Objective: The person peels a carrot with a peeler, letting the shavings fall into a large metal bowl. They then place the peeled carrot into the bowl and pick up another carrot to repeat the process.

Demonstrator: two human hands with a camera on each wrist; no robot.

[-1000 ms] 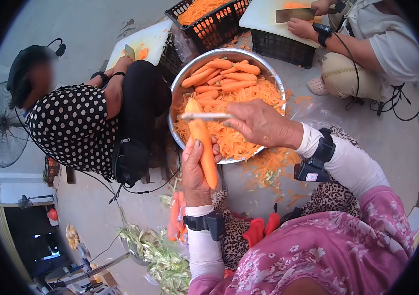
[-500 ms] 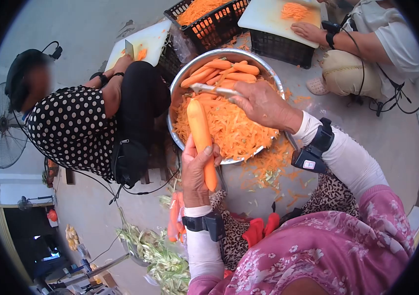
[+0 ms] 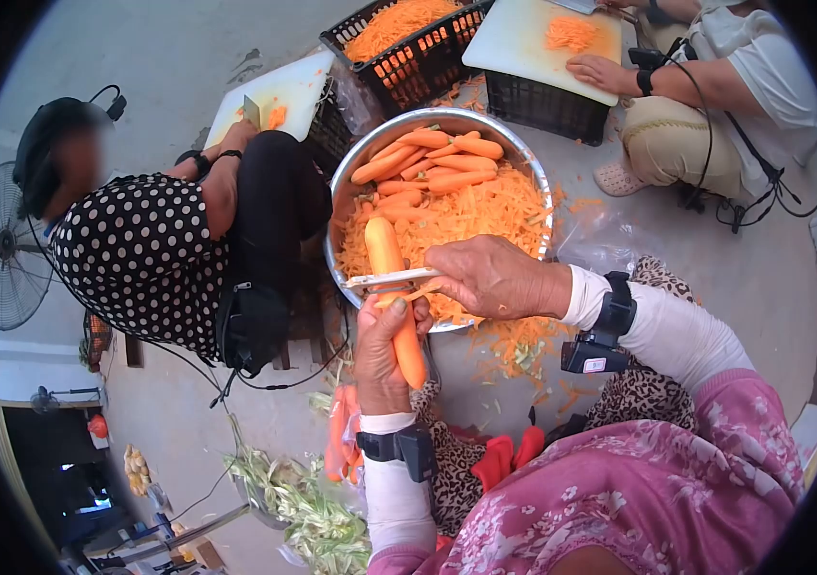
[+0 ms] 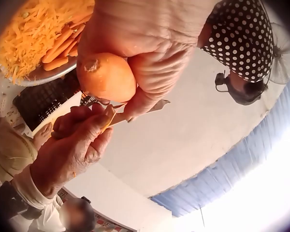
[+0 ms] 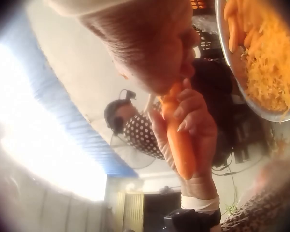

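Note:
My left hand [image 3: 385, 350] grips a peeled-looking carrot [image 3: 385, 247] around its lower half, its upper end tilted over the basin. In my right hand [image 3: 500, 276] is a pale-handled peeler [image 3: 394, 278], lying across the carrot's middle just above the left thumb. A thin strip of peel [image 3: 418, 292] curls beside the blade. From the left wrist, the carrot's stem end [image 4: 92, 65] faces the camera, with the peeler [image 4: 150, 108] behind it. The right wrist view shows the fingers wrapped round the carrot [image 5: 183, 150]; there the right hand hides most of the peeler.
A steel basin [image 3: 442, 113] holds whole carrots [image 3: 461, 163] and orange shavings [image 3: 504, 211]. Beyond stand a black crate [image 3: 437, 53] and two cutting boards [image 3: 514, 38], a person working at each. Leafy scraps [image 3: 317, 508] lie at lower left; cables trail near the left person.
The peeler went from the carrot's upper part to above the basin with a strip of peel, then down to the carrot's middle. The right-hand person's knife moved away from the shreds.

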